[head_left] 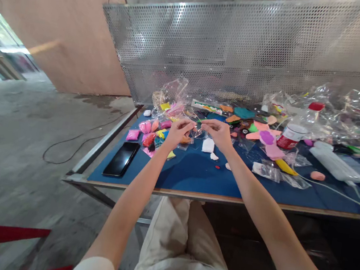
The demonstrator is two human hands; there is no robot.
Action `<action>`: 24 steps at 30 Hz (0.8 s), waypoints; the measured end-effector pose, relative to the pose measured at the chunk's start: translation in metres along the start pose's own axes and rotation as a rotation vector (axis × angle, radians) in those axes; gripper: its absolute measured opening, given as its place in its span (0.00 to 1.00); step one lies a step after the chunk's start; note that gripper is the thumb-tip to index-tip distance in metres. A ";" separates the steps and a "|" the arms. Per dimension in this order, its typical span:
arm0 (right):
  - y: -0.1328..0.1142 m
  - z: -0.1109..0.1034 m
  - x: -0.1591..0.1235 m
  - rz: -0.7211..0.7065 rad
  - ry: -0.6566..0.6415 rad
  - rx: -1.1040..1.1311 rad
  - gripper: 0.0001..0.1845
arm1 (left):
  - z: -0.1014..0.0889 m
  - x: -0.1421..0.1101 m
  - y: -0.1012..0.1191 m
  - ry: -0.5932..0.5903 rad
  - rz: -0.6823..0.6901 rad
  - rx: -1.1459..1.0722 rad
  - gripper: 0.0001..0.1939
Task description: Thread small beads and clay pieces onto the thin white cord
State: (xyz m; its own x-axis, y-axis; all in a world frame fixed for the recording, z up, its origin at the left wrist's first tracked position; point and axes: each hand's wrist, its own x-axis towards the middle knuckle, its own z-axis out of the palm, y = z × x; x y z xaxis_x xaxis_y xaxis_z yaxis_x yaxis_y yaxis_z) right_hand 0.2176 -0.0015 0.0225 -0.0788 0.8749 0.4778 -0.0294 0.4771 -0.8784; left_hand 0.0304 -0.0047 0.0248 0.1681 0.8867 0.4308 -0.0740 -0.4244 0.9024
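My left hand point(179, 132) and my right hand point(218, 133) meet fingertip to fingertip above the blue tabletop. Both are closed in a pinch. Whatever lies between the fingers is too small to make out; a shiny bit of clear plastic point(197, 132) shows in the gap below them. A white rounded block point(208, 145) and a small white piece point(214, 157) lie under my right hand. To the left of my left hand are several small packets of coloured clay, among them a pink packet point(132, 134).
A black phone point(121, 158) lies at the table's left front corner. On the right are a jar with a red-and-white label point(290, 137), a white device with a cable point(335, 162) and heaped plastic bags. A perforated metal panel point(212, 54) stands behind.
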 end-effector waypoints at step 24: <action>0.003 -0.012 0.004 0.006 -0.240 -0.153 0.15 | -0.003 -0.003 0.005 -0.139 -0.097 0.132 0.17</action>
State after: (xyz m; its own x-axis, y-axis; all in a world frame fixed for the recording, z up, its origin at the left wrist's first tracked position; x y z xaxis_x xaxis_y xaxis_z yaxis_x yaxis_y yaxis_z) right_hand 0.2295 0.0044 0.0214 -0.3123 0.8419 0.4401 0.1210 0.4947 -0.8606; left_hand 0.0271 -0.0084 0.0278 0.3026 0.8945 0.3290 0.0768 -0.3670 0.9271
